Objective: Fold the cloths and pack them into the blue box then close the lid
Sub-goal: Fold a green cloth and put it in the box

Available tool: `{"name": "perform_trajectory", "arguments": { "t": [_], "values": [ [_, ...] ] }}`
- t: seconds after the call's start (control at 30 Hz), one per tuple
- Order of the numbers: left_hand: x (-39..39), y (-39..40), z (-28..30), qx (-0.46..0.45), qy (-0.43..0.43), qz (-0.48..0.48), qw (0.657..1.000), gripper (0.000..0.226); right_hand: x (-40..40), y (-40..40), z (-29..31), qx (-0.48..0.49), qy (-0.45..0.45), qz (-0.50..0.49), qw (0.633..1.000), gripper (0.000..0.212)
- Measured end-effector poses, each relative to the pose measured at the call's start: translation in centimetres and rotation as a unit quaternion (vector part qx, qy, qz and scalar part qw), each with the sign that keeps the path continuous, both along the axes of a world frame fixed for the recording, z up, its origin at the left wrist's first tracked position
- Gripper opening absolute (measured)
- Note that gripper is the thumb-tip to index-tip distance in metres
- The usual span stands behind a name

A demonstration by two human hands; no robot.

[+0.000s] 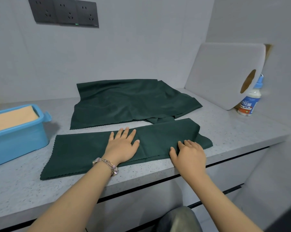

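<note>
A dark green cloth (79, 153), folded into a long strip, lies near the counter's front edge. My left hand (123, 144) rests flat on its middle, fingers spread. My right hand (190, 154) presses on the strip's right part, fingers slightly curled on the fabric. A second dark green cloth (129, 102) lies spread out and wrinkled behind the strip. The blue box (19, 141) stands open at the left, with a folded orange cloth (10, 118) inside. No lid is in view.
A white cutting board (221, 72) leans against the right wall, with a blue-capped bottle (249, 101) behind it. Dark wall sockets (64, 12) sit high on the back wall. The grey speckled counter (233, 128) ends at a front edge just below my wrists.
</note>
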State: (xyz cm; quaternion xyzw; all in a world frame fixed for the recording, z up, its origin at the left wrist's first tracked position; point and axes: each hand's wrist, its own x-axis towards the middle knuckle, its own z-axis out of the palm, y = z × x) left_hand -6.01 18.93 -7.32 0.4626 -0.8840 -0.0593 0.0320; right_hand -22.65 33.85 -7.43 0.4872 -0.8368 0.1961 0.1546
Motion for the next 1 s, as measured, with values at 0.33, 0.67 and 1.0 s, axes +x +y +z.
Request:
{"name": "perform_trajectory", "arguments": {
  "t": [0.33,0.67,1.0],
  "values": [
    [-1.8,0.4,3.0,0.013,0.075,-0.026,0.997,0.055,1.6,0.1,0.7,-0.036,-0.013,-0.037,0.999,0.039],
    [-5.8,0.7,1.7,0.041,-0.027,-0.062,0.997,0.064,1.4,0.9,0.2,0.009,-0.064,-0.081,0.995,0.07],
    [-5.8,1.3,0.6,0.006,-0.032,-0.084,0.996,0.067,0.4,-0.4,2.9,-0.06,0.058,-0.051,0.995,0.035]
  ]
}}
